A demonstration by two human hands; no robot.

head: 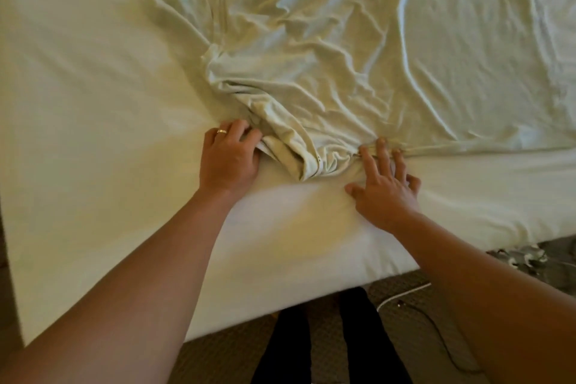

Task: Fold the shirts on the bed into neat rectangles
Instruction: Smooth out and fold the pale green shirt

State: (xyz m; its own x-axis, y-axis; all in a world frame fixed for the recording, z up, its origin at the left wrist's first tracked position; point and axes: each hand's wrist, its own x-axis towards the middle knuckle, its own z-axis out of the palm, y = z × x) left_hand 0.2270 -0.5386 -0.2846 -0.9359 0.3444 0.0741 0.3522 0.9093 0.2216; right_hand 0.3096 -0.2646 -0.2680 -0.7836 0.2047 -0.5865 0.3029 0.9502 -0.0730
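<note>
A pale cream shirt (327,50) lies crumpled and wrinkled across the white bed (87,78). Its near part is bunched into a thick fold (290,146) between my two hands. My left hand (229,156), with a ring on one finger, lies at the left side of that bunch, its fingers curled onto the fabric. My right hand (385,184) lies flat with spread, straight fingers, their tips pressing the shirt's near hem. The hem runs off to the right as a straight line.
The mattress's front edge (280,271) runs diagonally just below my arms. Below it are brown carpet, my dark-clothed legs (324,343), a white cable (402,293) and a grey patterned cloth (526,259) on the floor at right.
</note>
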